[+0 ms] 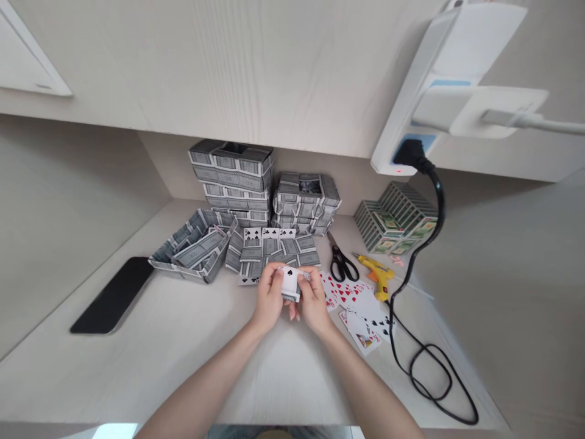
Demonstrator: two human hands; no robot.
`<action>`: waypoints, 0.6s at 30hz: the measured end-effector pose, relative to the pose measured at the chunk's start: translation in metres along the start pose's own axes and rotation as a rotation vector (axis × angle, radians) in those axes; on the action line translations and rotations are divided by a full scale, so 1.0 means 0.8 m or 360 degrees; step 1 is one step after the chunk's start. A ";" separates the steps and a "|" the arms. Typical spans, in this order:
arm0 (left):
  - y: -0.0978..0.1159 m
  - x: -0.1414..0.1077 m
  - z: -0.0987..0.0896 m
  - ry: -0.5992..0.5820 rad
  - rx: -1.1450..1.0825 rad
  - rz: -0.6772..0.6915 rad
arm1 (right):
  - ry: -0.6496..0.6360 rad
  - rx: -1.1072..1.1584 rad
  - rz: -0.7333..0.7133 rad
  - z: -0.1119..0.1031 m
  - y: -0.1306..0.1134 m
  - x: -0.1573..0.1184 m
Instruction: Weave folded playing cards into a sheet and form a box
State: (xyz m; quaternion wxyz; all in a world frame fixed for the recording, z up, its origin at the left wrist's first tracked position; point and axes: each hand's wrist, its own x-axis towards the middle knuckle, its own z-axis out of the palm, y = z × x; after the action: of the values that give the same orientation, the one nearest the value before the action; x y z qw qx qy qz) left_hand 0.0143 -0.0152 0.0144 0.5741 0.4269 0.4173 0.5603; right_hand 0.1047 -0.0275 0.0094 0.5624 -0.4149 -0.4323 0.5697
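Note:
Between my two hands, over the front middle of the desk, is a playing card (289, 280) with a black spade. Its lower edge looks folded and shows the patterned back. My left hand (269, 296) grips the card's left side, thumb on its face. On the right side my right hand (314, 300) pinches it the same way; some fingers are hidden beneath. Just beyond lie several grey-backed folded cards (272, 249), a few showing black clubs. To the right, loose face-up cards (363, 308) spread over the desk.
Boxes built of cards (237, 177) stand at the back, beside a second stack (306, 201). A card tray (194, 247) and black phone (114, 294) lie left. Rightward are scissors (342, 263), a yellow glue gun (378, 273), card packs (397, 216), a black cord (439, 366) and a power strip (429, 91).

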 end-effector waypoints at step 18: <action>-0.001 0.001 -0.005 -0.0011 0.0034 -0.0005 | -0.0291 0.0276 0.0186 -0.007 -0.002 -0.001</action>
State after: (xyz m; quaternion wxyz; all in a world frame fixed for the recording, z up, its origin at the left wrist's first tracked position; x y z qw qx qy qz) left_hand 0.0111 -0.0146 0.0123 0.5717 0.4343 0.4219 0.5536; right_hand 0.1109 -0.0282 0.0093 0.5204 -0.3356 -0.4060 0.6721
